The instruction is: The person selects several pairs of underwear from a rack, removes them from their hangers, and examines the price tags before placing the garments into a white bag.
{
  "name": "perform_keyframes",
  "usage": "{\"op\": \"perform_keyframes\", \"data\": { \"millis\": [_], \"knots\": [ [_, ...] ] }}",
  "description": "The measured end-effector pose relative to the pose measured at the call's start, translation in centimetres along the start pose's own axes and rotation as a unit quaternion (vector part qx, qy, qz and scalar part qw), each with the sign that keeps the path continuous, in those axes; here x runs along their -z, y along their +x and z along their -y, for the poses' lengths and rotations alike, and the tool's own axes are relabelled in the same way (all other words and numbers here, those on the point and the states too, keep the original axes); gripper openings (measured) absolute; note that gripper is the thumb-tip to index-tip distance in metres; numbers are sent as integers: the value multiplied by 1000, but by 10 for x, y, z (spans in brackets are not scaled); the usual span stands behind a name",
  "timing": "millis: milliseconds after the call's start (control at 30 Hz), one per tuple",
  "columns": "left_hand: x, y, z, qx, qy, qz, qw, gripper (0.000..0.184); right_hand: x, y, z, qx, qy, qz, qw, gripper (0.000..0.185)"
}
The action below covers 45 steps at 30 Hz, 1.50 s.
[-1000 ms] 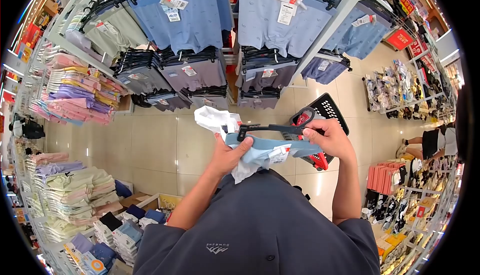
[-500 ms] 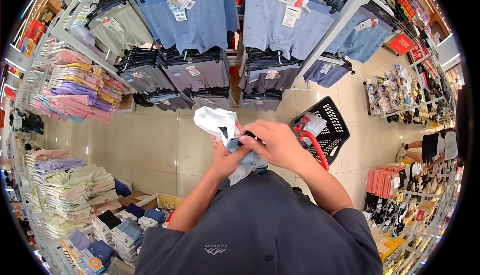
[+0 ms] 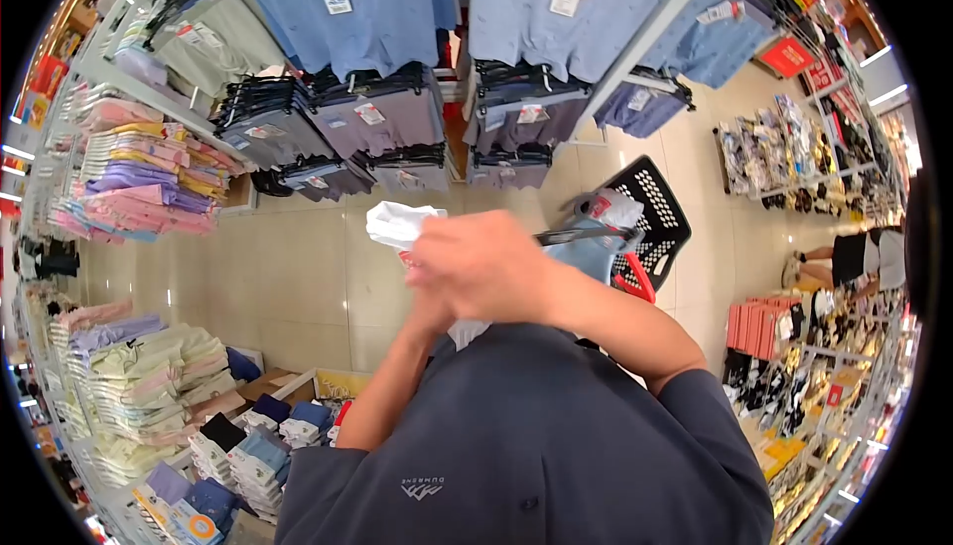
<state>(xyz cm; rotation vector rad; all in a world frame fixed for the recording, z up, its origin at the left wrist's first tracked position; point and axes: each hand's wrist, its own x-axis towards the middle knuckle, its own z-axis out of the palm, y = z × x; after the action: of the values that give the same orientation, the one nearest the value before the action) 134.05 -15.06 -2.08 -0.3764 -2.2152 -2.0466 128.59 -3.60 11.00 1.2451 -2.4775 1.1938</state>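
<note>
My right hand (image 3: 486, 262), blurred by motion, crosses in front of my chest and overlaps my left hand (image 3: 432, 305). Its fingers look curled, but their grip is smeared. Most of my left hand's fingers are hidden beneath it. White crumpled plastic (image 3: 397, 223) sticks out at the upper left of the hands, and a bit of it shows below them. From behind my right hand a black hanger (image 3: 586, 234) reaches rightward, with a light blue garment (image 3: 588, 259) hanging at it. Which hand holds the hanger, I cannot tell.
A black basket (image 3: 657, 217) with a red handle (image 3: 635, 277) stands on the tiled floor (image 3: 298, 277), right of the hands. Racks of hanging shorts (image 3: 556, 19) are ahead. Folded clothes (image 3: 149, 371) lie at left. Another person (image 3: 852, 257) is at far right.
My right hand came from the right onto my left hand and is now slightly lower and left. The hanger and blue garment, nearly covered half a second ago, now extend right over the basket.
</note>
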Motion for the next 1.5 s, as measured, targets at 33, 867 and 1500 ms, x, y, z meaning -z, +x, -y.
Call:
{"op": "perform_keyframes", "data": {
  "millis": [33, 867, 1500],
  "knots": [
    [-3, 4, 0, 2, -3, 7, 1000, 26, -9, 3, 9, 36, 19, 28, 999, 19],
    [41, -2, -5, 188, -8, 113, 976, 30, 2, 34, 11, 2, -115, 72, 991, 18],
    [157, -47, -20, 277, 45, 71, 957, 25, -109, 73, -18, -76, 224, 337, 911, 16]
  ]
}}
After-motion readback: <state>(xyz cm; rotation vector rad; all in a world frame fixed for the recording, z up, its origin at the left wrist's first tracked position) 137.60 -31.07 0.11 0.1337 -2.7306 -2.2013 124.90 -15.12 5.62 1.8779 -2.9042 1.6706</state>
